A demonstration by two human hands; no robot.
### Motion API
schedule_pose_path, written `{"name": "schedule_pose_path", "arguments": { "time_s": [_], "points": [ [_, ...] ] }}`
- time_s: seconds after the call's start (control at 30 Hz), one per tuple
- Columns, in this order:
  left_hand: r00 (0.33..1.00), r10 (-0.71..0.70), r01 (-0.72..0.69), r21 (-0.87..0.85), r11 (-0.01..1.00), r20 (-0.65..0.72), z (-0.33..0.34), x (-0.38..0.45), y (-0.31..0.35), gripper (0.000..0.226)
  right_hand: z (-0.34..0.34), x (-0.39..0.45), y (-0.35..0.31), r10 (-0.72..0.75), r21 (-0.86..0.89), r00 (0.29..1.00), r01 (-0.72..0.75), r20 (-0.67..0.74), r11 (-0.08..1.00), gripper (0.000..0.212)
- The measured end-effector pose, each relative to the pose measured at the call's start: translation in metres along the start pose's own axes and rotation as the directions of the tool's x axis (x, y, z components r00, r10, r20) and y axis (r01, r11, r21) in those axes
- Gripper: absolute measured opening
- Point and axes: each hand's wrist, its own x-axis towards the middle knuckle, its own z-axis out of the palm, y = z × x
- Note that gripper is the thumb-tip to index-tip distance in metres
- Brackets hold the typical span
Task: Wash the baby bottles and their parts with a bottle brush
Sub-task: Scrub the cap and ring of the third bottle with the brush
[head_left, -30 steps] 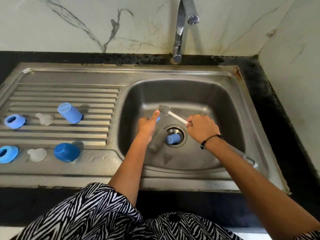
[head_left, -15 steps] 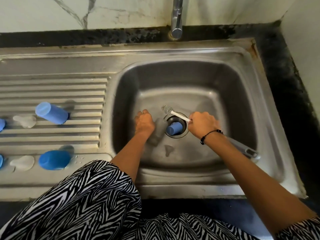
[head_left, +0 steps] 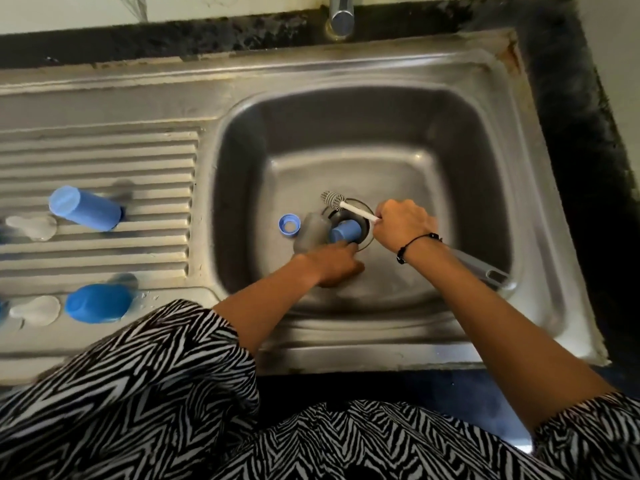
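Lying on its side over the drain (head_left: 363,216) at the bottom of the sink basin (head_left: 450,174), the baby bottle (head_left: 313,232) shows me a cloudy grey body with a blue cap (head_left: 344,231) pointing right. I can read no brand, label or measuring marks on it; the picture is too soft there. My left hand (head_left: 334,263) reaches in from below, and its fingers touch the blue cap, though I cannot tell whether they are curled around it or only pressing. My right hand (head_left: 403,225) is closed around the white handle of the bottle brush (head_left: 349,206), whose grey bristle head sits just above the bottle, near the drain's far edge. A black bracelet (head_left: 417,242) circles that wrist. A blue ring (head_left: 289,225) lies flat on the basin floor just left of the bottle. A grey handle (head_left: 481,268) pokes out from under my right forearm.

On the ribbed drainboard (head_left: 104,150) to the left lie two more blue caps (head_left: 85,208), one farther back and one nearer, each with a clear teat (head_left: 33,226) beside it. Nothing on them carries readable writing. The tap (head_left: 341,13) stands at the back edge.
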Motion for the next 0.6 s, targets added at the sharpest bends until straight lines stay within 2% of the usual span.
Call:
{"name": "schedule_pose_path", "arguments": {
  "time_s": [0.1,0.2,0.3,0.37,0.4,0.43,0.47,0.5,0.53,0.57,0.6],
  "points": [
    [0.994,-0.047,0.038,0.092,0.995,0.095,0.004,0.001,-0.003,0.044,0.0,-0.002,0.003,-0.001,0.012,1.0,0.001,-0.003,1.0,0.026],
    [0.986,-0.081,0.072,0.068,0.995,0.145,0.005,0.002,-0.006,0.048,-0.002,-0.002,0.006,0.004,0.024,1.0,-0.003,-0.015,1.0,0.025],
    [0.988,-0.143,0.15,-0.173,0.974,0.051,-0.002,-0.004,-0.003,0.036,-0.004,-0.002,0.008,0.004,0.033,1.0,-0.003,-0.028,0.999,0.024],
    [0.949,-0.306,0.246,-0.432,0.868,-0.076,-0.011,-0.002,-0.006,0.032,-0.005,-0.001,0.009,-0.008,0.045,0.999,0.01,-0.038,0.999,0.023],
    [0.898,-0.436,0.318,-0.586,0.745,-0.066,-0.019,-0.002,-0.009,0.031,-0.008,-0.001,0.008,-0.02,0.057,0.998,0.024,-0.053,0.998,0.023],
    [0.839,-0.543,0.361,-0.747,0.559,-0.001,-0.025,-0.003,-0.012,0.033,-0.009,-0.001,0.007,-0.031,0.074,0.997,0.036,-0.073,0.997,0.023],
    [0.795,-0.599,0.307,-0.914,0.264,0.094,-0.031,-0.005,-0.016,0.033,-0.012,-0.002,0.005,-0.045,0.093,0.994,0.055,-0.1,0.994,0.022],
    [0.783,-0.605,0.089,-0.989,-0.114,0.14,-0.036,-0.008,-0.018,0.027,-0.015,-0.004,0.003,-0.06,0.115,0.99,0.075,-0.127,0.99,0.022],
    [0.768,-0.622,-0.156,-0.898,-0.412,0.152,-0.041,-0.014,-0.02,0.017,-0.018,-0.006,0.002,-0.074,0.143,0.986,0.096,-0.151,0.985,0.021],
    [0.756,-0.64,-0.354,-0.737,-0.576,0.137,-0.047,-0.025,-0.021,0.011,-0.023,-0.009,-0.001,-0.093,0.169,0.98,0.124,-0.177,0.978,0.022],
    [0.748,-0.654,-0.475,-0.596,-0.647,0.112,-0.05,-0.033,-0.022,0.017,-0.026,-0.014,-0.002,-0.108,0.194,0.975,0.146,-0.195,0.97,0.023]
  ]
}}
